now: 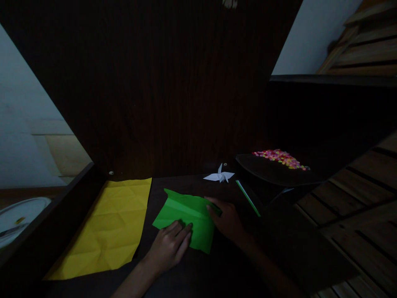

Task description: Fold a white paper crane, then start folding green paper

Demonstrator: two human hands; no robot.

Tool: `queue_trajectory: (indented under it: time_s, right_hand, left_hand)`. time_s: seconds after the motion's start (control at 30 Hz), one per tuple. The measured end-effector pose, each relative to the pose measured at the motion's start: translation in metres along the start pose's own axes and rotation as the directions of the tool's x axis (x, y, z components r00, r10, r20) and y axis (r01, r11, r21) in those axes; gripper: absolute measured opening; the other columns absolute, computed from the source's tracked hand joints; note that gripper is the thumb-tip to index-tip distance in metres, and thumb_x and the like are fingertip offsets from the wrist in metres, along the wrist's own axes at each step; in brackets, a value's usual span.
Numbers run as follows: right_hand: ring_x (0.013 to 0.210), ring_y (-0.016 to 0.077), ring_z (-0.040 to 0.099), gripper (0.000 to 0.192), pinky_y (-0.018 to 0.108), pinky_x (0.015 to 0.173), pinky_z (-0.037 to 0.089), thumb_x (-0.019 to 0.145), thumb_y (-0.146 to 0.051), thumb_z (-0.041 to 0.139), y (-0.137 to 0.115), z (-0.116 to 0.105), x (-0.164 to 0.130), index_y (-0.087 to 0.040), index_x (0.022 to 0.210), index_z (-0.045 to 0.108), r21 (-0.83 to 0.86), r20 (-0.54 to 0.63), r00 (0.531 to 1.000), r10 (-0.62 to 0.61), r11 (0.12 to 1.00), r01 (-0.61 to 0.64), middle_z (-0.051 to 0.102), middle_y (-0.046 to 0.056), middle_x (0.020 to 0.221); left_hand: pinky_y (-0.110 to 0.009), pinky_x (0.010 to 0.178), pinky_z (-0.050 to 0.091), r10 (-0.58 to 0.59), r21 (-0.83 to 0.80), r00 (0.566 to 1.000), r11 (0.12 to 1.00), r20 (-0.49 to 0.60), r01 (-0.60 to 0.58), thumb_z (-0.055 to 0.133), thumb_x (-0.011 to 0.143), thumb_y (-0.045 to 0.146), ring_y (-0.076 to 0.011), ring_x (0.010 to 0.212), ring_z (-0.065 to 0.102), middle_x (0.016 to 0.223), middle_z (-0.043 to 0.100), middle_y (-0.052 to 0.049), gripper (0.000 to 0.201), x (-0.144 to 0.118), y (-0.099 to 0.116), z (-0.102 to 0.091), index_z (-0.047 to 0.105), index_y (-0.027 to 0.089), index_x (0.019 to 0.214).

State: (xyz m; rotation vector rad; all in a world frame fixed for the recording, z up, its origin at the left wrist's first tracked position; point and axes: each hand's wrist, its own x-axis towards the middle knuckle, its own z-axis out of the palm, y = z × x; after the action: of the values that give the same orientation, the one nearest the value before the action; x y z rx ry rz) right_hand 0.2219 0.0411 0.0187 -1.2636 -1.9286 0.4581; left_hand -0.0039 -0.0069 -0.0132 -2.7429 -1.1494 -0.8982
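A creased sheet of green paper lies at a slant on the dark surface, its edges partly lifted. My left hand rests on its near edge, fingers curled together and pressed against the sheet. At the right edge of the paper, my right hand has thumb and fingers closed round it; part of that edge is hidden. Beyond the hands sits a white folded paper crane. A narrow green and white strip lies to the right of my right hand.
To the left a large creased yellow sheet lies flat. A dark raised edge borders that side, with a white round object beyond. A dark panel rises behind. Pink and yellow small pieces lie on a dark ledge at right.
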Motion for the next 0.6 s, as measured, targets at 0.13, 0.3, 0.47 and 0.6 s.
queue_trajectory:
  time_s: [0.13,0.3,0.47,0.6]
  right_hand:
    - [0.108,0.0249,0.065,0.038,0.043,0.098,0.05,0.085,-0.024,0.053,0.007,-0.005,0.002,-0.024,0.122,0.061,-0.016,0.003,0.997,0.077,0.997,-0.077,0.067,0.006,0.121]
    - [0.108,0.0276,0.064,0.046,0.048,0.097,0.047,0.081,-0.025,0.058,0.017,-0.011,0.004,-0.023,0.126,0.058,-0.027,0.052,0.986,0.156,0.988,-0.154,0.066,0.008,0.123]
    - [0.105,0.0267,0.064,0.049,0.045,0.093,0.048,0.076,-0.02,0.06,0.025,-0.017,0.007,-0.02,0.125,0.058,0.025,0.057,0.987,0.153,0.988,-0.154,0.067,0.009,0.12]
    - [0.096,0.0252,0.065,0.052,0.043,0.089,0.049,0.073,-0.017,0.061,0.031,-0.02,0.008,-0.02,0.124,0.058,0.01,0.076,0.978,0.195,0.981,-0.196,0.07,0.008,0.108]
  left_hand:
    - [-0.03,0.06,0.055,-0.028,0.025,0.999,0.999,-0.02,0.028,0.04,0.097,0.023,-0.0204,0.074,0.064,0.076,0.064,-0.008,0.031,0.0,-0.002,0.003,0.065,0.016,0.114]
    - [-0.037,0.075,0.056,-0.09,0.074,0.993,0.994,0.08,0.084,0.048,0.094,0.028,-0.0256,0.093,0.062,0.094,0.064,-0.01,0.039,0.0,-0.002,0.002,0.055,0.02,0.132]
    - [-0.048,0.092,0.05,-0.093,0.044,0.984,0.995,0.149,0.088,0.052,0.091,0.025,-0.0291,0.109,0.055,0.121,0.059,-0.013,0.048,0.003,-0.001,-0.004,0.049,0.022,0.138]
    - [-0.052,0.098,0.045,-0.065,-0.013,0.978,0.998,0.199,0.069,0.051,0.083,0.011,-0.0307,0.12,0.048,0.139,0.049,-0.012,0.063,0.003,-0.002,-0.007,0.042,0.024,0.143]
